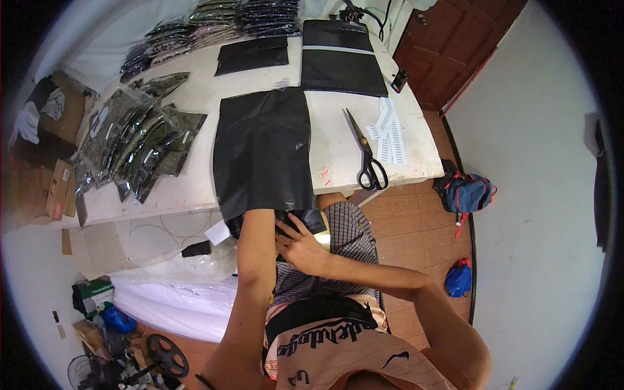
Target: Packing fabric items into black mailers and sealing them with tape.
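Note:
A large black plastic mailing bag lies over the table's front edge, its mouth toward me. My left forearm reaches into that mouth, and the bag hides the left hand and its fingers. Just right of it, my right hand rests with fingers spread on black plastic at the bag's lower end, above my lap. Black-handled scissors lie half open to the right of the bag. Beside them are strips of white printed labels.
Clear-wrapped dark garments lie in a pile on the table's left, with several more stacks at the back. Flat black bags and a folded one lie farther back. A backpack stands on the floor at right.

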The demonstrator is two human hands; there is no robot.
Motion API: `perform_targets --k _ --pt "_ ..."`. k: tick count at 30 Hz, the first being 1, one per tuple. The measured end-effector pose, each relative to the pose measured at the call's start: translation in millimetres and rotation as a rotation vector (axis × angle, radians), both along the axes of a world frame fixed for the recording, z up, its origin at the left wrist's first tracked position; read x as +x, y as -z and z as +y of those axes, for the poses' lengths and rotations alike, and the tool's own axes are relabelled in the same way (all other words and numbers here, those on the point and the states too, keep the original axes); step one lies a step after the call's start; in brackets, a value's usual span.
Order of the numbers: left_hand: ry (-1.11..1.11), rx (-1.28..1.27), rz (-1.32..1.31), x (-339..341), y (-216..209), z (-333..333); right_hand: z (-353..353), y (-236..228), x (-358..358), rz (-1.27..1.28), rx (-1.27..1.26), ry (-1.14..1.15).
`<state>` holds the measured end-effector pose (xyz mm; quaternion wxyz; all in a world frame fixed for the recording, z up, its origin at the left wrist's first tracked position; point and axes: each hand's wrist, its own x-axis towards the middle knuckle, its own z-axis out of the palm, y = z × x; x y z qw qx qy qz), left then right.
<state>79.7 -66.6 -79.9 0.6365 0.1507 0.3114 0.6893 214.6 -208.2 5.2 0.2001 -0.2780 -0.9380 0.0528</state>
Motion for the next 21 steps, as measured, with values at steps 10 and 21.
perform_targets --k 10,21 --pt "-0.011 -0.015 0.207 -4 -2 30 50 -59 33 0.594 -0.129 0.403" --pt "0.041 -0.032 0.454 -15 19 -12 65 0 55 0.879 -1.298 0.558"
